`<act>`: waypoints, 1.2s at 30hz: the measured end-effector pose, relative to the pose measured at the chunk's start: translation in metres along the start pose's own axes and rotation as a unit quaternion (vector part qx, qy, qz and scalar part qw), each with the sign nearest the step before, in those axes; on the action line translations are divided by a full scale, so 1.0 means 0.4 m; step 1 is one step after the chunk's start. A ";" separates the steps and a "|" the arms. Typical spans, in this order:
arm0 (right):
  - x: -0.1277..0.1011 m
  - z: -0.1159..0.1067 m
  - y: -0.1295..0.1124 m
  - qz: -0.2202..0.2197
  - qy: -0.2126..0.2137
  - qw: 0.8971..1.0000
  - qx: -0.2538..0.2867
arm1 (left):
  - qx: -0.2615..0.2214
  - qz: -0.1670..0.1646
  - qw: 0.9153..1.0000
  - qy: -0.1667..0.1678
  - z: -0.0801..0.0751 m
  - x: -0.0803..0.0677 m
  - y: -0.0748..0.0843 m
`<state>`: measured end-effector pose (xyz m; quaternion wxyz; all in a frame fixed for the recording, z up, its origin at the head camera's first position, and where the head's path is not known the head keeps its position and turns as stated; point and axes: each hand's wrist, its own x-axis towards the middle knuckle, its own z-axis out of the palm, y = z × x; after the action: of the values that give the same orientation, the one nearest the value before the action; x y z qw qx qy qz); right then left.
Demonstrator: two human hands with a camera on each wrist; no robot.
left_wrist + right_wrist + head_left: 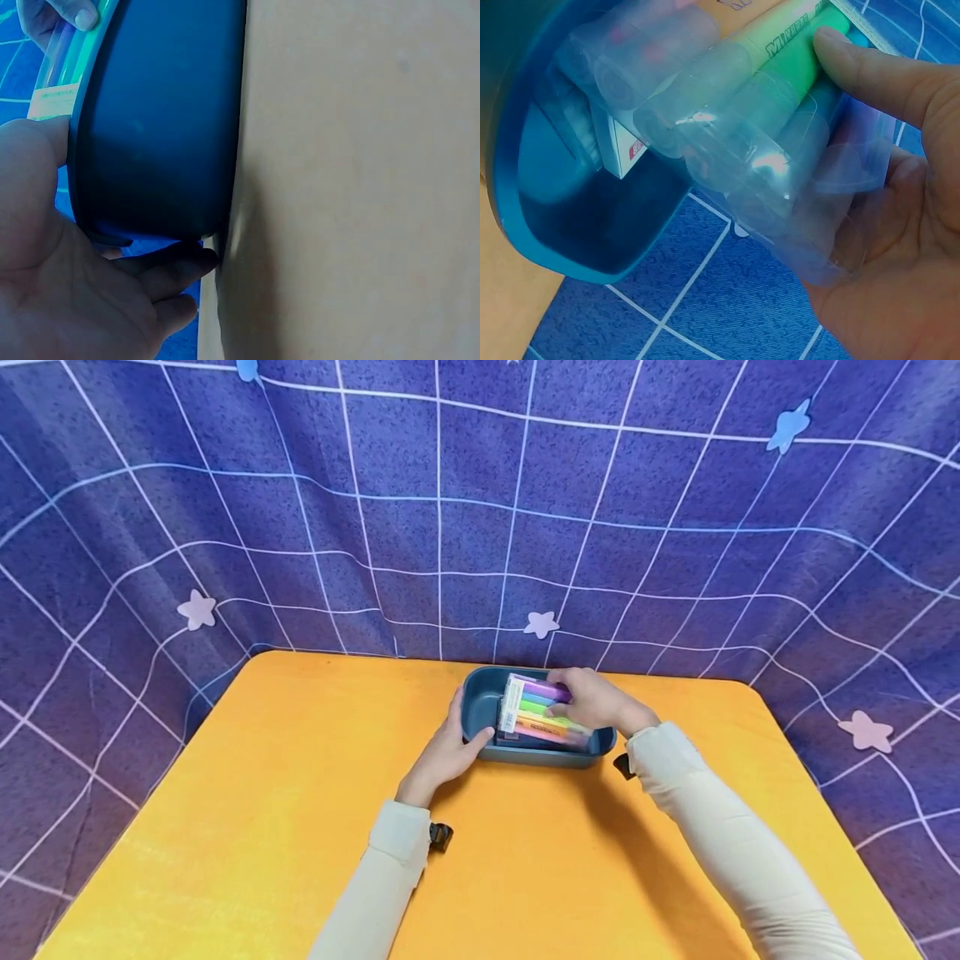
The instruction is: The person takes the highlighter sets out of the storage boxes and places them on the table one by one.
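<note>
While the left hand [444, 750] grips the blue tray [480, 697] on the orange surface [262, 827], the right hand [594, 697] holds a highlighter pack [536, 714] before a blue grid backdrop [480, 510].

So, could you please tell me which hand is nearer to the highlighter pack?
Right. The right hand grips the highlighter pack; the left hand holds the blue tray's end.

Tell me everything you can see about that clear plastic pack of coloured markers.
The clear plastic pack of coloured markers holds purple, green, yellow and pink pens side by side, with a white label at its left end. It lies partly inside the dark blue plastic tub on the orange table. The right hand grips its far end; the left hand holds the tub's rim.
</note>
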<state>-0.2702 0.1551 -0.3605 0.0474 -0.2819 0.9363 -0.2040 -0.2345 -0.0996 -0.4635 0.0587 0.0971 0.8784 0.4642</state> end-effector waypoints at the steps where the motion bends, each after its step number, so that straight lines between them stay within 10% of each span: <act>1: -0.001 -0.002 0.000 0.000 0.000 1.000 0.000 | 0.000 -0.001 1.000 -0.001 -0.001 0.000 0.001; 36: -0.051 -0.038 -0.007 0.019 0.083 0.996 0.003 | 0.055 -0.015 0.998 -0.008 -0.011 0.000 0.008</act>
<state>-0.2549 0.1694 -0.3460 -0.0255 -0.2463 0.9415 -0.2285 -0.2349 -0.1012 -0.4582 0.0672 0.0904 0.9035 0.4135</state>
